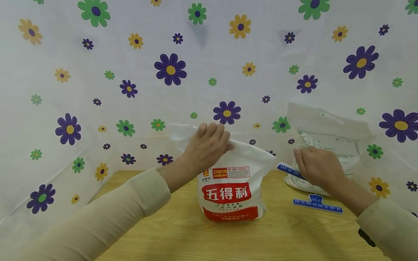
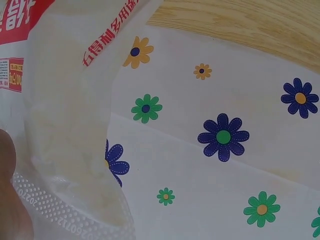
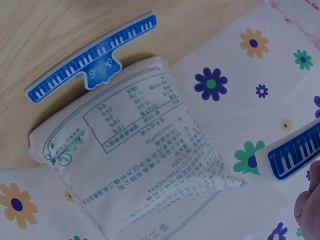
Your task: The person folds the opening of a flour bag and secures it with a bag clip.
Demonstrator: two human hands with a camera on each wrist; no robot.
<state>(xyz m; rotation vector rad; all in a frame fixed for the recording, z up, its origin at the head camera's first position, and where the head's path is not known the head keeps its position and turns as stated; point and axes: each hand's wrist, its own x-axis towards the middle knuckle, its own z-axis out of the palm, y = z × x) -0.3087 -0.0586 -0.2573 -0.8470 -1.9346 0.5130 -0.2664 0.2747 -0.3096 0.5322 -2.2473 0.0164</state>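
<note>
A white flour bag (image 1: 233, 157) with red labels stands upright on the table, its top edge raised. My left hand (image 1: 207, 148) grips that loose top with curled fingers; the left wrist view shows the bag's pale side and dotted edge (image 2: 75, 215), with only a bit of the hand. To the right, my right hand (image 1: 318, 166) holds a blue-and-white bag sealing clip (image 1: 289, 169), its striped end (image 3: 297, 150) sticking out past the fingers. Beyond that hand is a second white bag (image 1: 346, 154) with green print, partly hidden by it in the head view.
A second blue sealing clip (image 1: 316, 206) lies on the wooden table (image 1: 169, 232), in front of the green-printed bag. A white flower-patterned sheet (image 1: 209, 47) rises behind the table and down its left side.
</note>
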